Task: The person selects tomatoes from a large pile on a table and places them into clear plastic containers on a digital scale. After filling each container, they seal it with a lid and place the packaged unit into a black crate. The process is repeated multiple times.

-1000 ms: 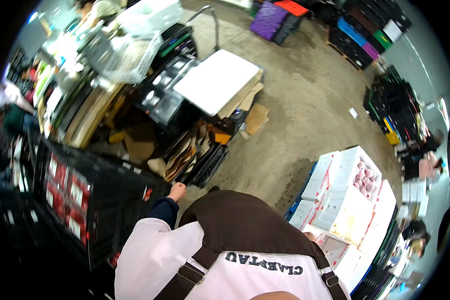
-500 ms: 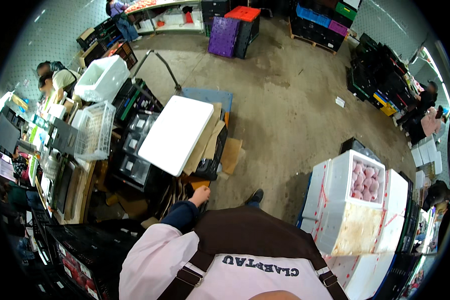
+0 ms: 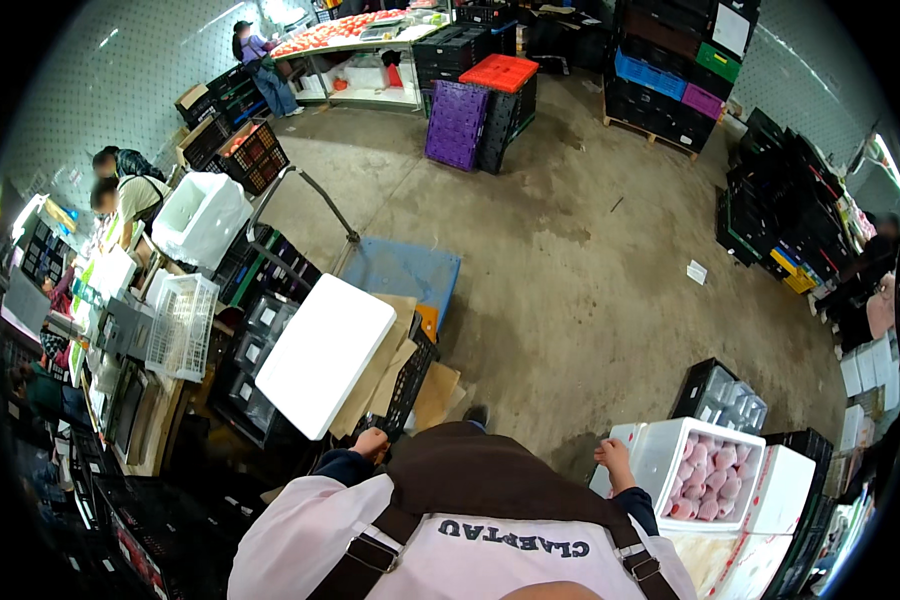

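My left hand (image 3: pixel 370 442) is at the lower middle, fingers curled, beside a black crate (image 3: pixel 416 392) with cardboard (image 3: pixel 385 370) and a white lid (image 3: pixel 322 353) on top; what it holds, if anything, is hidden. My right hand (image 3: pixel 613 455), fingers loosely bent and apparently empty, hangs at the near left edge of white foam boxes (image 3: pixel 783 492). An open box (image 3: pixel 663 497) among them holds several pink, wrapped round items (image 3: pixel 710 475). Behind it stands a black crate of clear containers (image 3: pixel 726 399).
A trolley deck (image 3: pixel 400 275) with a handle is ahead left. A bench (image 3: pixel 155 440) and two workers (image 3: pixel 128 200) are farther left. Purple crate (image 3: pixel 455 125), mixed crate stacks (image 3: pixel 660 70), a laden table (image 3: pixel 355 35) and another person (image 3: pixel 260 70) are behind. Concrete floor (image 3: pixel 580 290) stretches between.
The view has swung and tilted up, showing more of the far room. The trolley is nearer below me. My right hand has come into clear sight beside the foam boxes.
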`<action>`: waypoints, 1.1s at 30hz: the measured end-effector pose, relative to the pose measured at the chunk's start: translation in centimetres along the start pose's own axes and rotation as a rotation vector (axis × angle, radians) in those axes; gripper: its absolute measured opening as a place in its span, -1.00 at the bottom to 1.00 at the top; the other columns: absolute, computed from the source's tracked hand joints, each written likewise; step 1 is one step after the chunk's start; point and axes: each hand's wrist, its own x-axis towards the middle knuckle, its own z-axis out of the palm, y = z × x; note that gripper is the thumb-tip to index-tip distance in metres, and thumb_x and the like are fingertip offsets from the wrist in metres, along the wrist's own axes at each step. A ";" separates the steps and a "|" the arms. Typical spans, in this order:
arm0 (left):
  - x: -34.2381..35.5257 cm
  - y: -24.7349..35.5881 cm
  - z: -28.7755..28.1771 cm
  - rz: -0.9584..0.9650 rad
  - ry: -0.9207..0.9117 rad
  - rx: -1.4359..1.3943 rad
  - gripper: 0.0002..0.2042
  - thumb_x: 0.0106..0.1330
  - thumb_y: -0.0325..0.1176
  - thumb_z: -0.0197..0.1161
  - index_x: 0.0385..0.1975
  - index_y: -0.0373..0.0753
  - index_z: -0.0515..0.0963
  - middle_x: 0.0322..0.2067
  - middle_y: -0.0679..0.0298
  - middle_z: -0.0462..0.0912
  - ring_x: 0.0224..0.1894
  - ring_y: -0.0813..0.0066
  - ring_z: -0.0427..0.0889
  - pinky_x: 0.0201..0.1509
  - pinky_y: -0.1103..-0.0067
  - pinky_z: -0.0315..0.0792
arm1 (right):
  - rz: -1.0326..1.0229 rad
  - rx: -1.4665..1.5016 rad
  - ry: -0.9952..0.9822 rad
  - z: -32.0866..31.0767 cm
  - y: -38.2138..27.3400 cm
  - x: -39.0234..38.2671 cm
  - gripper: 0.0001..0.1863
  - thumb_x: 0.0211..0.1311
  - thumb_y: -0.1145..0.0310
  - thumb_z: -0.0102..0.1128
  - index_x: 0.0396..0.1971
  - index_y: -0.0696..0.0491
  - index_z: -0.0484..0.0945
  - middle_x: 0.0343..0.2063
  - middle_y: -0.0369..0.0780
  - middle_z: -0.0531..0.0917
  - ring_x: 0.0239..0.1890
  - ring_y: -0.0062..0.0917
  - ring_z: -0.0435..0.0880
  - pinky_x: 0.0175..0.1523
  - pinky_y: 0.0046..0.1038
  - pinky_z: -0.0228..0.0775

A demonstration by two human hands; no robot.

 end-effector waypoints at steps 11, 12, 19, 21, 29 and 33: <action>17.3 19.9 -0.2 0.092 0.020 0.130 -0.74 0.27 -0.28 0.04 -0.41 -0.34 0.60 -0.57 0.19 0.63 -0.55 0.31 0.65 -0.44 0.44 0.53 | -0.099 -0.389 -0.145 2.2 -18.2 11.4 -0.69 0.31 0.20 0.13 -0.20 0.15 0.59 -0.39 -0.12 0.71 -0.38 -0.42 0.73 -0.34 -0.36 0.54; 18.2 24.7 -0.8 0.070 0.018 0.048 -0.74 0.28 -0.29 0.04 -0.40 -0.34 0.60 -0.57 0.20 0.62 -0.55 0.31 0.65 -0.44 0.44 0.52 | -0.084 -0.490 -0.093 0.0 -14.9 13.8 -0.69 0.27 0.19 0.15 -0.23 0.16 0.61 -0.40 -0.11 0.71 -0.35 -0.39 0.73 -0.31 -0.32 0.54; 30.2 40.9 -8.2 0.199 0.082 -0.175 -0.73 0.36 -0.26 0.08 -0.18 -0.38 0.52 -0.45 0.17 0.61 -0.47 0.38 0.59 -0.33 0.46 0.51 | 0.161 -0.652 -0.013 -7.8 -18.0 22.3 -0.68 0.20 0.18 0.14 -0.34 0.16 0.63 -0.43 -0.11 0.70 -0.37 -0.35 0.71 -0.31 -0.25 0.51; 32.4 45.7 -10.2 0.202 0.134 -0.193 -0.72 0.38 -0.28 0.07 -0.13 -0.39 0.51 -0.41 0.17 0.61 -0.41 0.40 0.60 -0.28 0.47 0.51 | 0.186 -0.603 -0.008 -7.6 -20.3 24.7 -0.69 0.20 0.19 0.12 -0.35 0.16 0.63 -0.45 -0.11 0.70 -0.40 -0.35 0.70 -0.33 -0.27 0.50; 41.1 50.6 -15.2 0.035 0.260 -0.440 -0.74 0.38 -0.32 0.09 -0.11 -0.39 0.51 -0.38 0.15 0.60 -0.39 0.38 0.59 -0.30 0.43 0.51 | 0.078 -0.678 -0.186 -2.7 -35.4 44.7 -0.69 0.22 0.21 0.04 -0.39 0.16 0.62 -0.50 -0.11 0.69 -0.51 -0.38 0.66 -0.41 -0.31 0.47; 41.8 45.5 -18.8 -0.089 0.412 -0.629 -0.83 0.33 -0.36 0.08 -0.25 -0.35 0.49 -0.50 0.16 0.55 -0.53 0.35 0.54 -0.47 0.44 0.46 | -0.099 -0.807 -0.359 1.3 -45.0 59.5 -0.69 0.23 0.22 0.00 -0.42 0.16 0.61 -0.52 -0.12 0.68 -0.56 -0.39 0.64 -0.46 -0.33 0.45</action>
